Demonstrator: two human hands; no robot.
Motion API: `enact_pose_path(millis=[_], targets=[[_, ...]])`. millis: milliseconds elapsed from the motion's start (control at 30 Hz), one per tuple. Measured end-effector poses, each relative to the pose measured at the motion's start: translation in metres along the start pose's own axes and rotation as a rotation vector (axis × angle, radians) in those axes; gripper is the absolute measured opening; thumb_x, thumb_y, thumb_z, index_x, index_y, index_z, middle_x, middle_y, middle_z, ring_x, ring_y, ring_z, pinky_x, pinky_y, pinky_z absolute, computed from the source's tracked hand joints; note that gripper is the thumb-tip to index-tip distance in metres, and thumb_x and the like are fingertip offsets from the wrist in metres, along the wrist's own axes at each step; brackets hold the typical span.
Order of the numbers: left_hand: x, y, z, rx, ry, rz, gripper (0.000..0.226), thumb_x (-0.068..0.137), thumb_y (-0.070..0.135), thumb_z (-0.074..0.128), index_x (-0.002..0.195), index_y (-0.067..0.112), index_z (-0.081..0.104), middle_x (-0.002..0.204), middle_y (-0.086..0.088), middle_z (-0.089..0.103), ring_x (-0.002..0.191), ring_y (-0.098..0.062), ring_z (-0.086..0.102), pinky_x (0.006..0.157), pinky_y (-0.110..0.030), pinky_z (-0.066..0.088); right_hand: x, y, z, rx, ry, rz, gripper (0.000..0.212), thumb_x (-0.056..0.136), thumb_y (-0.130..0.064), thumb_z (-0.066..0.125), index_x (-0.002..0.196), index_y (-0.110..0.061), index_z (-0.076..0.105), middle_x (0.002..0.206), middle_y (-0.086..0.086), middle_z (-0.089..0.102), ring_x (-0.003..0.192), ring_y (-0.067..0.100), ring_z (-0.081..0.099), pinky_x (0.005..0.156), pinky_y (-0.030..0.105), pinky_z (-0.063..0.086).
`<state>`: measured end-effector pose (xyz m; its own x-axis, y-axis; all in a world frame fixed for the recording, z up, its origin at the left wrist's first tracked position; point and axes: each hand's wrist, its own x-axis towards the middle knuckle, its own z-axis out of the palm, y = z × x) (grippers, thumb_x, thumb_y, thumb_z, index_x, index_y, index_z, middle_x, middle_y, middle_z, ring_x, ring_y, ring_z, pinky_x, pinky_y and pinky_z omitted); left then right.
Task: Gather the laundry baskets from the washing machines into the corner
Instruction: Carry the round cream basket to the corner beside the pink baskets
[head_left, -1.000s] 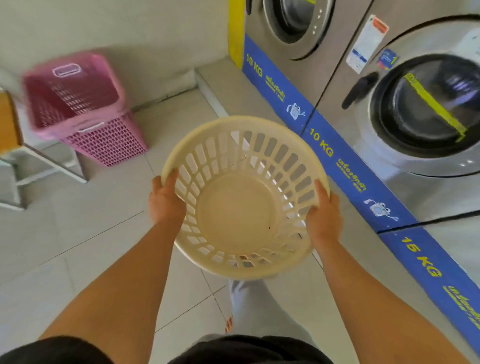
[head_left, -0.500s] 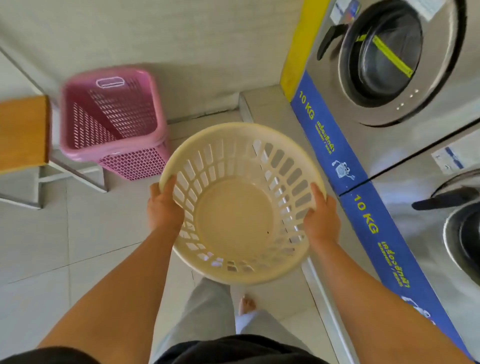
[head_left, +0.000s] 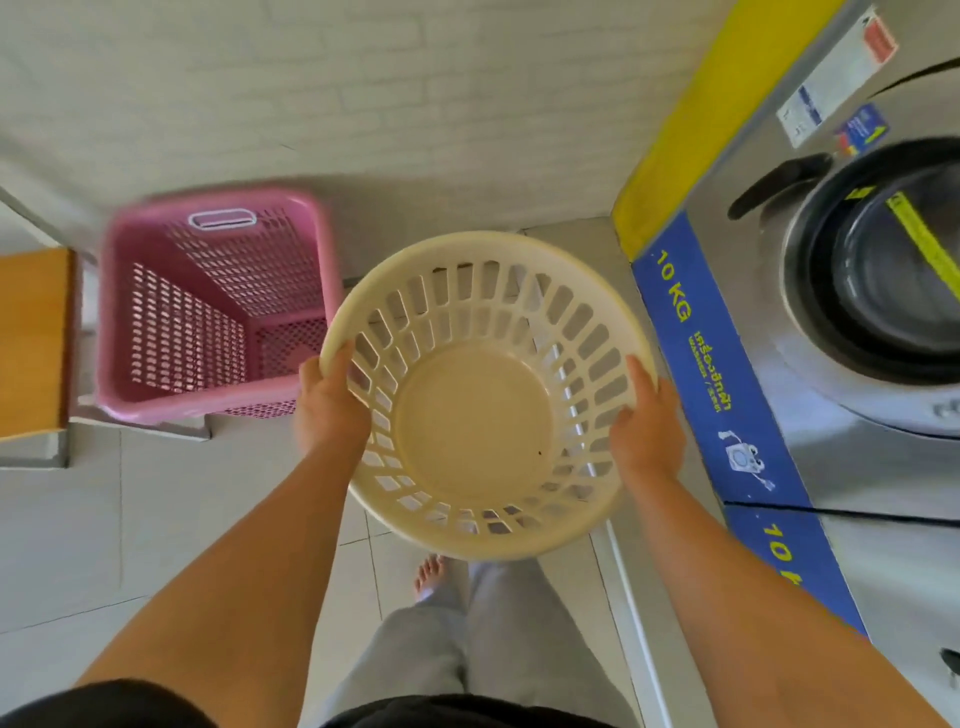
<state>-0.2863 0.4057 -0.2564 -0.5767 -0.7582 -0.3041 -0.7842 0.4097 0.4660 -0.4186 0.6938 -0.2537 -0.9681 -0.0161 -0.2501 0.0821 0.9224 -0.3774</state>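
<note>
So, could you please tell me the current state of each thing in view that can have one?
Cream round basket: empty, lifted off the floor, held by its rim.
Left hand: closed on the cream basket's rim.
Right hand: closed on the opposite rim.
Pink rectangular basket: empty, upright on the floor by the wall.
Washing machine door: looks shut.

Round cream slotted basket (head_left: 475, 441): empty, held off the floor, mouth up. Rectangular pink perforated basket (head_left: 208, 306): empty, upright in the corner.
</note>
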Motion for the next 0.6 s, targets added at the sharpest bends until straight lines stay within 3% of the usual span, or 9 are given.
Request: enact_pose_path(millis=[267, 367, 467, 600], targets=[[0.119, 0.031, 0.046, -0.014, -0.040, -0.155, 0.076, 0.083, -0.007, 0.047, 0.143, 0.038, 0.032, 0.125, -0.008, 0.038, 0.085, -0.029, 0.057, 0.072, -0.039, 0.052, 0.142, -0.050, 0.047, -0.051, -0.104, -0.066, 0.065, 0.093, -0.004, 0.042, 0.147, -0.038, 0.029, 0.147, 0.006, 0.034, 0.091, 0.028, 0.057, 0.066, 0.032, 0.040], [0.161, 0.038, 0.074, -0.078, -0.083, -0.269, 0.081, 0.081, -0.007, 0.052, 0.143, 0.040, 0.033, 0.133, -0.006, 0.037, 0.097, -0.031, 0.060, 0.084, -0.042, 0.054, 0.190, -0.062, 0.072, -0.086, -0.108, -0.067, 0.065, 0.093, -0.002, 0.041, 0.146, -0.038, 0.031, 0.145, 0.005, 0.036, 0.081, 0.022, 0.051, 0.062, 0.032, 0.038], [0.197, 0.038, 0.108, -0.091, -0.114, -0.330, 0.081, 0.080, -0.004, 0.054, 0.144, 0.041, 0.033, 0.138, -0.006, 0.037, 0.111, -0.031, 0.055, 0.090, -0.039, 0.050, 0.229, -0.068, 0.103, -0.101, -0.091, -0.070, 0.065, 0.091, -0.001, 0.042, 0.144, -0.037, 0.034, 0.140, 0.007, 0.039, 0.085, 0.029, 0.058, 0.061, 0.033, 0.039], [0.247, 0.028, 0.152, -0.074, -0.108, -0.363, 0.074, 0.079, 0.001, 0.052, 0.142, 0.039, 0.039, 0.134, -0.010, 0.042, 0.121, -0.033, 0.043, 0.103, -0.047, 0.041, 0.275, -0.070, 0.155, -0.104, -0.090, -0.089, 0.064, 0.092, 0.000, 0.042, 0.144, -0.037, 0.034, 0.138, 0.008, 0.041, 0.084, 0.028, 0.058, 0.059, 0.034, 0.042]])
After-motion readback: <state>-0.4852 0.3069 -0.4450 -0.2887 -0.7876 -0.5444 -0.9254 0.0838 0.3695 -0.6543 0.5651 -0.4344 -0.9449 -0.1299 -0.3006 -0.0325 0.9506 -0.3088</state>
